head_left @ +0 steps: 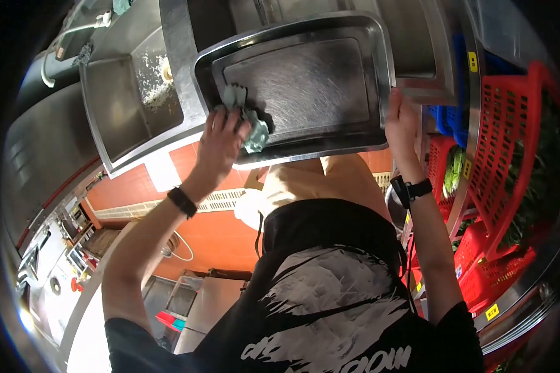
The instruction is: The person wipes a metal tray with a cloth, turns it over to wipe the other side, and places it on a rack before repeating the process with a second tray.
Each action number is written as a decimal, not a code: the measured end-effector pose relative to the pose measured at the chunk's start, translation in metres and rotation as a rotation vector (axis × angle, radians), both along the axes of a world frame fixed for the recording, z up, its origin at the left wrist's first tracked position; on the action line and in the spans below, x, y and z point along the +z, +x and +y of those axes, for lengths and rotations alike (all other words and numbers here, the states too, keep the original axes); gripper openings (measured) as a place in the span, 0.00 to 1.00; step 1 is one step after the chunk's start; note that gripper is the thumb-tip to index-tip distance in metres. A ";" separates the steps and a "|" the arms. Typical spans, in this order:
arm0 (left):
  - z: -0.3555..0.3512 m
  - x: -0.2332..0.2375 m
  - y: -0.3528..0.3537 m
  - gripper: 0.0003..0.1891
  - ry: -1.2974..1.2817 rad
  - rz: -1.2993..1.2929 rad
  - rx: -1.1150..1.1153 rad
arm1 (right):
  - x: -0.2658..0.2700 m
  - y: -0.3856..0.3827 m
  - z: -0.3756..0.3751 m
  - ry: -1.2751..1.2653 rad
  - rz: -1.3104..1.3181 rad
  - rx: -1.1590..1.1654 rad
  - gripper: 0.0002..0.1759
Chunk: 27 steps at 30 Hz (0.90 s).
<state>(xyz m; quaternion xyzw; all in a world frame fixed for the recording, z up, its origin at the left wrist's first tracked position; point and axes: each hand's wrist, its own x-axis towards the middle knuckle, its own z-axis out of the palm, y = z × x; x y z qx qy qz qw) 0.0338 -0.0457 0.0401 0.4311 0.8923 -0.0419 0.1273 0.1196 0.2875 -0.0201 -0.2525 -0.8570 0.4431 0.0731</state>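
Metal tray (305, 81), head view: it lies between the left and right fingers. Right hand (402, 121) — fingers clamped on its edge, presumably to steady it. Left hand (223, 133) — fingers curled onto a cloth (258, 132), which I judge presses against the tray's inside. I count one tray, one cloth, two hands.

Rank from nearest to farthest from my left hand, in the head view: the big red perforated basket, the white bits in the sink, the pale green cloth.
1. Pale green cloth: at the left hand, inside the metal tray.
2. White bits: in the sink, left of the tray.
3. Big red perforated basket: far right, beyond the right hand.
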 end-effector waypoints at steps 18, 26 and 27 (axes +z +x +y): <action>0.005 0.001 -0.031 0.16 -0.166 0.084 -0.079 | 0.007 0.005 -0.006 0.106 -0.091 0.008 0.22; 0.013 0.013 0.045 0.16 -0.065 -0.408 0.072 | 0.004 0.004 0.004 0.124 -0.013 0.044 0.19; 0.010 0.014 0.040 0.17 -0.015 -0.355 0.016 | 0.004 0.006 0.006 0.129 -0.017 0.049 0.19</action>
